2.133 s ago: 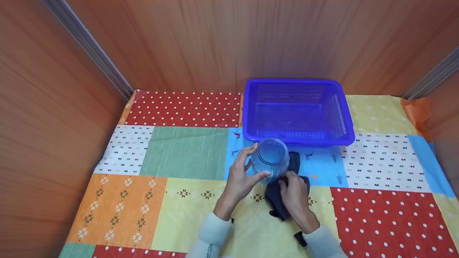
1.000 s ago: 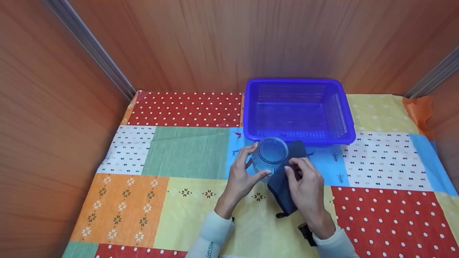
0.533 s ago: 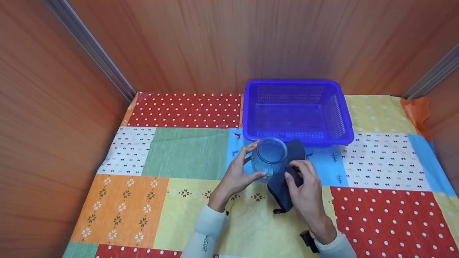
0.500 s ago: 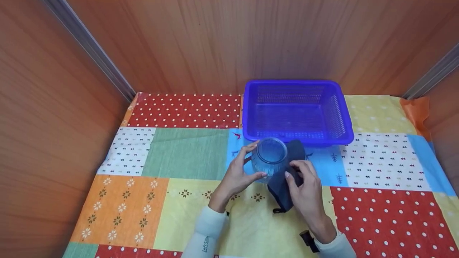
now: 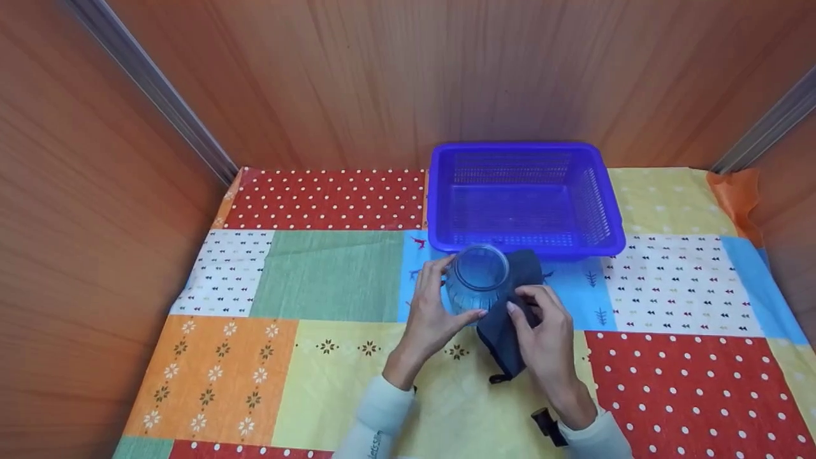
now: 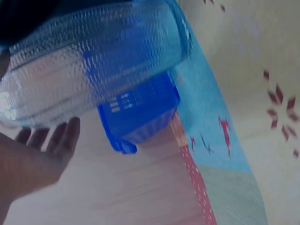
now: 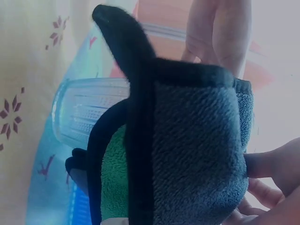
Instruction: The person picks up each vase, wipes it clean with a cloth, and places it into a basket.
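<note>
A clear ribbed glass jar (image 5: 475,296) stands mouth-up in front of the basket, its side filling the top of the left wrist view. My left hand (image 5: 430,319) grips the jar from the left, thumb at the front and fingers round the far side. Pinched between the thumb and fingers of my right hand (image 5: 545,331) is a dark grey cleaning cloth (image 5: 500,338), held against the jar's right side. The right wrist view shows the cloth's black edging, a hanging loop and a green face (image 7: 114,178). Part of the cloth is hidden behind the right hand.
A purple plastic basket (image 5: 526,248) with slotted sides sits behind the jar, close to the wooden back wall (image 5: 382,83). More wooden panels rise at left and right. A patchwork-print tablecloth (image 5: 338,274) covers the table. A black strap (image 5: 547,426) is at the right wrist.
Over two seconds my right hand has moved up and right, taking the cloth by its side and lifting it along the jar. In the last half second the hands barely shift.
</note>
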{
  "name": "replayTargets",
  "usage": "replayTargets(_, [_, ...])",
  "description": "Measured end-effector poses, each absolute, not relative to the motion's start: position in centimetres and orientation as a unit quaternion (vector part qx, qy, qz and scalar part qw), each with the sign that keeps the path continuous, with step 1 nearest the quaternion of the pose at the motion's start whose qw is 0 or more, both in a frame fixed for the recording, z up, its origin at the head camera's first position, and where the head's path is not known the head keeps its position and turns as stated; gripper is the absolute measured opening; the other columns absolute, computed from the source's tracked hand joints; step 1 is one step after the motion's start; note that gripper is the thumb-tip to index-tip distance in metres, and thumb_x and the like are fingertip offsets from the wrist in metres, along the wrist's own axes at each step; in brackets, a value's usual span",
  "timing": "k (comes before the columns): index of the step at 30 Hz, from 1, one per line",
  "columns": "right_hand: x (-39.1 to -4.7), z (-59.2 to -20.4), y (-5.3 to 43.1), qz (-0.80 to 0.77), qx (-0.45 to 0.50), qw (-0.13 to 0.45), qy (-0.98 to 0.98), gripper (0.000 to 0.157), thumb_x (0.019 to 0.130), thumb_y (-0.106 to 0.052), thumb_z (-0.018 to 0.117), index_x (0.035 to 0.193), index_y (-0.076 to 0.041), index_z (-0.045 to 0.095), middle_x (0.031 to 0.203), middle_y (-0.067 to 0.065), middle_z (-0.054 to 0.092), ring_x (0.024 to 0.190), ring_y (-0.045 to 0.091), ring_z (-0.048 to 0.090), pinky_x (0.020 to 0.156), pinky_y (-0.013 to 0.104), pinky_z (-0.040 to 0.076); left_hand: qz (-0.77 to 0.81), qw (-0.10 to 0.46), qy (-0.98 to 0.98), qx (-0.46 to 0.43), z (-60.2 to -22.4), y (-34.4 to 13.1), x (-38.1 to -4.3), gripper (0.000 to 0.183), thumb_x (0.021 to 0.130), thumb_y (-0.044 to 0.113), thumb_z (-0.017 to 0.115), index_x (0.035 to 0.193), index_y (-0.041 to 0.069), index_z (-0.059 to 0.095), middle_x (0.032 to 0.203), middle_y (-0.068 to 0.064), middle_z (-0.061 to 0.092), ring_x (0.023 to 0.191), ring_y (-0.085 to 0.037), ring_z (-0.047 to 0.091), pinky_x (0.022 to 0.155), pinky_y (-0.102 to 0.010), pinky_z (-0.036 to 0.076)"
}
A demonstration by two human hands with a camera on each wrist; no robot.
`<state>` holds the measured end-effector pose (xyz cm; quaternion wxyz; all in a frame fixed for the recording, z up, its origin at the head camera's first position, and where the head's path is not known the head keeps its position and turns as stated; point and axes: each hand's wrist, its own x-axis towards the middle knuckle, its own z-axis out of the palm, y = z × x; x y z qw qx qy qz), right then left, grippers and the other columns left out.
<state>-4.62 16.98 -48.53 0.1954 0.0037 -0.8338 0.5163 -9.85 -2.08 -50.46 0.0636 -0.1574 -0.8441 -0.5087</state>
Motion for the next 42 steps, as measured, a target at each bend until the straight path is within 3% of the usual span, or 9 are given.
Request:
replayTargets(5, [-4.8,-48.7,17.3,0.526,0.009,0.192,-0.829,0.022,0.092,0.011,0.075,0.113,0.006,0.07,0.109,0.016,0.068,0.104,0.025,0.065,0.097,0.005,0.046,-0.542,-0.017,-0.814,-0.208,-50.4,-3.7,-10.9,0.085,0.089,0.031,0.087,0.16,0.017,0.041,0.168,-0.001,0.035,0.153,-0.024,0.036,0.12,-0.052,0.041])
replayTargets(8, [-5.1,-48.8,17.5,0.526,0.016,0.194,-0.828,0.022,0.092,0.012,0.075,0.113,0.006,0.071,0.109,0.015,0.068,0.104,0.024,0.065,0.098,0.006,0.046,-0.553,-0.029,-0.804,-0.215,-50.3,-3.8,-11.1,0.083,0.092,0.026,0.086,0.159,0.014,0.04,0.172,0.001,0.033,0.156,-0.023,0.033,0.123,-0.049,0.039])
replayTargets(15, [-6.5,-48.9,18.6,0.527,0.041,0.201,-0.825,0.021,0.092,0.014,0.072,0.112,0.007,0.071,0.109,0.016,0.069,0.104,0.02,0.066,0.1,0.007,0.047,-0.548,0.047,-0.817,-0.171,-50.7,-2.1,-10.3,0.085,0.086,0.021,0.091,0.155,0.011,0.044,0.164,-0.003,0.046,0.149,-0.023,0.045,0.114,-0.04,0.049])
replayTargets(22, [-7.5,-48.7,19.4,0.54,0.056,0.206,-0.814,0.019,0.092,0.015,0.071,0.11,0.008,0.071,0.107,0.017,0.07,0.103,0.009,0.065,0.099,0.009,0.049,-0.526,0.126,-0.833,-0.119,-51.4,0.4,-9.1,0.094,0.084,0.027,0.092,0.158,0.007,0.038,0.158,-0.011,0.048,0.144,-0.029,0.047,0.113,-0.046,0.05])
replayTargets(27, [-7.3,-48.0,19.2,0.539,0.056,0.211,-0.814,0.019,0.092,0.013,0.073,0.11,0.007,0.072,0.107,0.016,0.071,0.101,0.004,0.064,0.097,0.01,0.051,-0.488,0.15,-0.853,-0.113,-51.4,1.2,-9.1,0.098,0.084,0.031,0.092,0.159,0.004,0.036,0.153,-0.015,0.046,0.138,-0.031,0.045,0.11,-0.049,0.051])
replayTargets(33, [-7.1,-47.4,19.1,0.553,0.028,0.171,-0.815,0.023,0.093,0.01,0.074,0.116,0.008,0.071,0.112,0.017,0.07,0.104,0.015,0.066,0.098,0.013,0.052,-0.5,0.073,-0.847,-0.165,-50.8,-0.6,-10.0,0.089,0.089,0.035,0.088,0.157,0.006,0.039,0.16,-0.011,0.037,0.148,-0.03,0.039,0.118,-0.05,0.045])
replayTargets(37, [-7.0,-46.6,19.1,0.555,-0.002,0.136,-0.82,0.026,0.094,0.007,0.075,0.119,0.006,0.071,0.116,0.018,0.07,0.109,0.027,0.067,0.102,0.03,0.056,-0.523,0.018,-0.832,-0.184,-50.3,-1.7,-10.7,0.084,0.092,0.028,0.086,0.159,0.009,0.038,0.17,-0.006,0.033,0.154,-0.027,0.037,0.119,-0.049,0.044])
replayTargets(42, [-7.0,-45.8,19.0,0.549,-0.022,0.116,-0.827,0.027,0.095,0.004,0.075,0.121,0.006,0.071,0.119,0.02,0.07,0.111,0.032,0.067,0.104,0.044,0.055,-0.535,0.015,-0.826,-0.177,-50.4,-1.5,-11.1,0.086,0.09,0.024,0.087,0.159,0.011,0.038,0.168,-0.006,0.04,0.152,-0.029,0.043,0.114,-0.05,0.049])
